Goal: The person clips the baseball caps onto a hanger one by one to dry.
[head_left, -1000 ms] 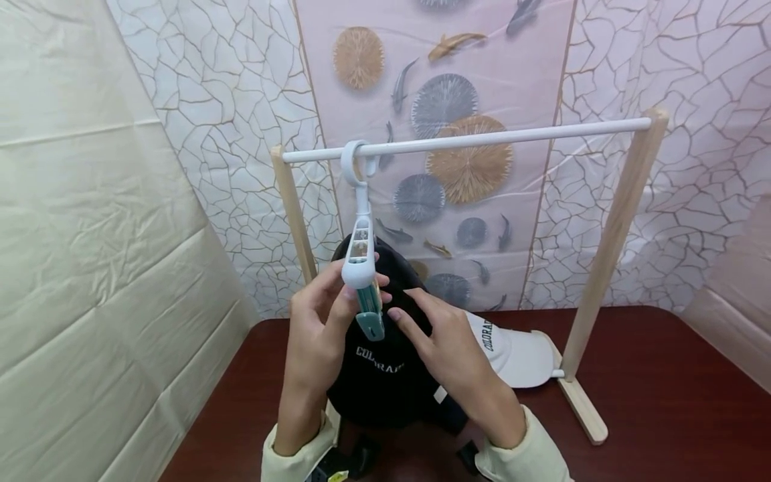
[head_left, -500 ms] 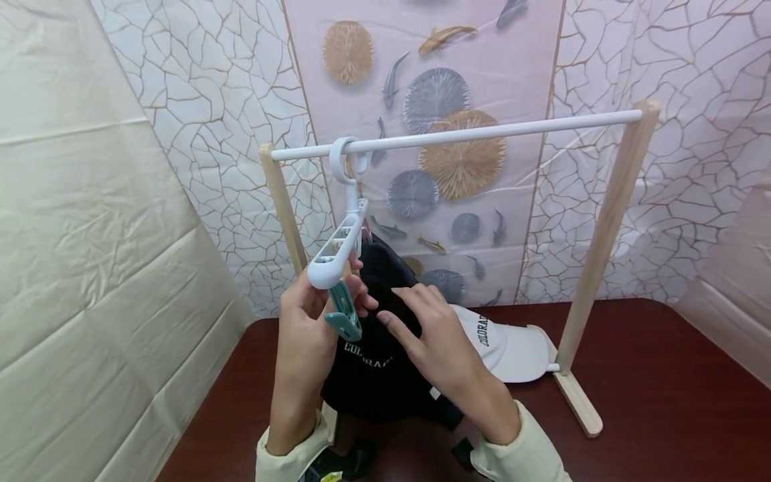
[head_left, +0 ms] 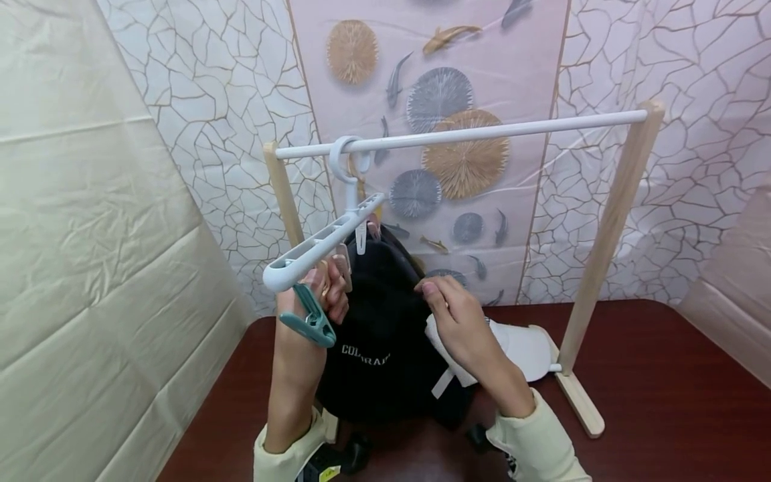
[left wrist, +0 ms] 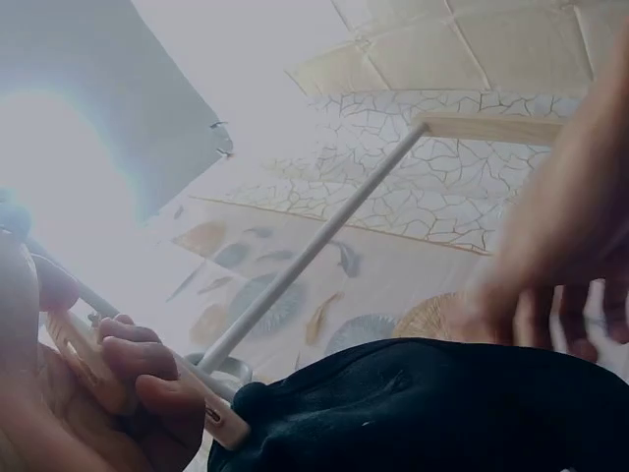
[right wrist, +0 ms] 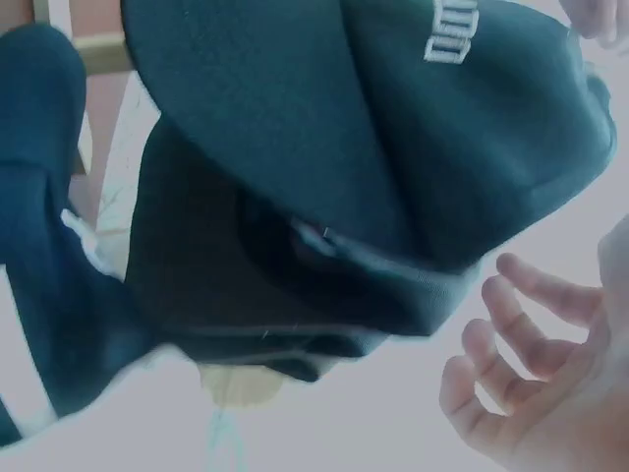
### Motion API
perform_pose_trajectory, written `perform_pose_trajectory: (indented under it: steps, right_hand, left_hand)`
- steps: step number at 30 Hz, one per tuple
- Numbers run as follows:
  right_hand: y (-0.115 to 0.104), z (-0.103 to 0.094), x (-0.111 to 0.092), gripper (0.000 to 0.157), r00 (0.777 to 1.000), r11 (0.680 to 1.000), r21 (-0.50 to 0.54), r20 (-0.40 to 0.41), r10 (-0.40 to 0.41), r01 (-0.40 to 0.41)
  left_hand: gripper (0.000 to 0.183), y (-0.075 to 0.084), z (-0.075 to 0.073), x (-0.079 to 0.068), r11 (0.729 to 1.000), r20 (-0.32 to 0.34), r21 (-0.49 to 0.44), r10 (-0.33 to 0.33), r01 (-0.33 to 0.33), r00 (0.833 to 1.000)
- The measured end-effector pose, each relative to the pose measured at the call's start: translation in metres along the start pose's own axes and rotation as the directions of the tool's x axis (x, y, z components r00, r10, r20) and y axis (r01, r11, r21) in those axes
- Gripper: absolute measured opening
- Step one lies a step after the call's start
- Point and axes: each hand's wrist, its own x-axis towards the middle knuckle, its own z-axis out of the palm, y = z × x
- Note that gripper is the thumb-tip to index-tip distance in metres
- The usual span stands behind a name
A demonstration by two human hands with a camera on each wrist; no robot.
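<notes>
The rack [head_left: 464, 134] stood beyond the left hand [head_left: 334, 294] and right hand [head_left: 460, 318], apparently so the black cap [head_left: 382, 318] could hang between them from the hanger [head_left: 330, 243], the white cap [head_left: 523, 351] lay partly behind the relaxed, unladen right hand, and the left gripped a pale clip [left wrist: 86, 359], perhaps steadying it, with a teal clip [head_left: 308, 328] obstructing its wrist.

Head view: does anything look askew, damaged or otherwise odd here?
The white lettering on the black cap looks uneven: "COL" sits higher than the letters after it, perhaps from a crease. The teal clip at the hanger's near end dangles askew, with nothing visibly in it. No damage shows.
</notes>
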Motion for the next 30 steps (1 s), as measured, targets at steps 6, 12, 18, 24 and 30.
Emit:
perform_pose_trajectory:
  steps: [6, 12, 18, 24, 30]
  right_hand:
    - [0.026, -0.002, 0.002, 0.018, 0.996, 0.994, -0.072, 0.036, 0.082, -0.079]
    - [0.05, 0.005, 0.001, 0.013, 0.987, 0.979, -0.151, 0.057, 0.148, -0.138]
    - [0.067, 0.012, -0.005, 0.012, 0.968, 0.928, -0.324, 0.101, 0.23, -0.186]
    - [0.083, 0.015, -0.011, 0.021, 0.955, 0.879, -0.44, 0.132, 0.266, -0.184]
    - [0.097, 0.019, -0.017, 0.039, 0.958, 0.88, -0.455, 0.162, 0.237, -0.14]
  left_hand:
    - [0.023, 0.008, 0.013, -0.004, 0.985, -0.168, 0.173, 0.019, 0.01, 0.986]
    - [0.021, 0.016, 0.019, -0.011, 0.962, -0.237, 0.244, -0.066, 0.125, 0.969]
    - [0.022, 0.017, 0.015, -0.013, 0.938, -0.223, 0.312, -0.085, 0.153, 0.971]
    - [0.023, 0.018, 0.012, -0.013, 0.924, -0.203, 0.33, -0.129, 0.192, 0.971]
    - [0.023, 0.018, 0.011, -0.013, 0.918, -0.207, 0.341, -0.137, 0.203, 0.969]
